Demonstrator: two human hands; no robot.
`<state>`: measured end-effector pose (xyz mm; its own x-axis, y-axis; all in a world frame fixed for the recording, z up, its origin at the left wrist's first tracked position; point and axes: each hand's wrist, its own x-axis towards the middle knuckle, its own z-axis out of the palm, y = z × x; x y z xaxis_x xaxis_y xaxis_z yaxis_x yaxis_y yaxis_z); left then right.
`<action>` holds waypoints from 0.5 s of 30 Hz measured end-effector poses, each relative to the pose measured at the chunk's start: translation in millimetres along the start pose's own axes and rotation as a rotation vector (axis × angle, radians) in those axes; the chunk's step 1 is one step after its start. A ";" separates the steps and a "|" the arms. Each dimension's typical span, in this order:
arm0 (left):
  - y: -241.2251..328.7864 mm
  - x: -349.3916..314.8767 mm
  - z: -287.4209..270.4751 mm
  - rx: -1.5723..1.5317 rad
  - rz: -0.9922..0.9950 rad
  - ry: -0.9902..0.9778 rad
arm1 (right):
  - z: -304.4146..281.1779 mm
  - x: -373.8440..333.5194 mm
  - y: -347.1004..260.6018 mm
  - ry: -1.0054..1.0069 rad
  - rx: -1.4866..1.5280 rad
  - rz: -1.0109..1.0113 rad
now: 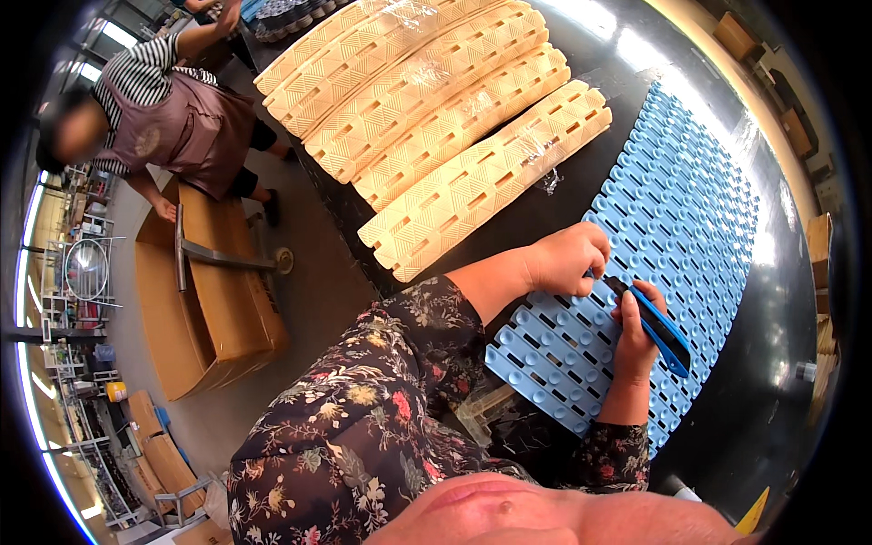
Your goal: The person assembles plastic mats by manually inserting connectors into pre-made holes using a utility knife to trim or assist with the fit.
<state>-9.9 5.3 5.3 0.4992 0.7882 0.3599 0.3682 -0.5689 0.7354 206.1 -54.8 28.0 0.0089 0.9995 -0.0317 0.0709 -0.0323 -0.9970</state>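
Note:
A blue bath mat with rows of suction cups and slots lies cups-up on the black table. Over its middle, my left hand is closed in a pinch on a small blue part of the mat; the fingers partly hide it. My right hand is wrapped round a blue-and-black utility knife. The knife's front end points toward my left fingertips, close to them. I cannot make out its blade.
Several rolled beige mats in clear wrapping lie at the table's far left. Beyond the table's left edge, a person in an apron stands by an open cardboard box holding a tape dispenser. Cardboard pieces stand farther left.

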 end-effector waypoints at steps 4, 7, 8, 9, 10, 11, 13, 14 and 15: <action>-1.2 31.0 7.6 -0.009 0.125 -0.058 | -21.6 8.0 6.4 0.050 -0.041 -0.052; -5.8 10.3 -3.8 0.035 0.101 0.003 | -5.0 8.8 12.3 0.006 -0.047 -0.076; -1.5 6.4 -8.4 0.087 0.067 -0.017 | -1.8 9.8 14.1 -0.011 -0.059 -0.102; -0.1 2.6 -10.0 0.073 0.048 -0.020 | 2.4 11.5 14.7 -0.020 -0.060 -0.096; -0.4 5.8 -7.5 0.070 0.037 -0.021 | 0.1 12.9 12.4 -0.016 -0.071 -0.093; 2.3 6.3 -8.1 0.068 0.024 -0.025 | 0.2 13.7 5.3 -0.035 -0.040 -0.101; 11.3 14.8 -4.0 0.069 -0.008 -0.053 | -11.5 12.3 1.1 -0.032 -0.079 -0.089; 14.8 17.6 -2.9 0.065 -0.025 -0.073 | -13.4 11.0 0.3 -0.022 -0.083 -0.085; 15.7 18.8 -2.1 0.068 -0.022 -0.090 | -15.6 10.6 1.6 -0.025 -0.083 -0.091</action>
<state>3.6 11.7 24.8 0.5571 0.7786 0.2889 0.4308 -0.5684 0.7010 221.8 -44.4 27.2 -0.0261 0.9981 0.0558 0.1522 0.0592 -0.9866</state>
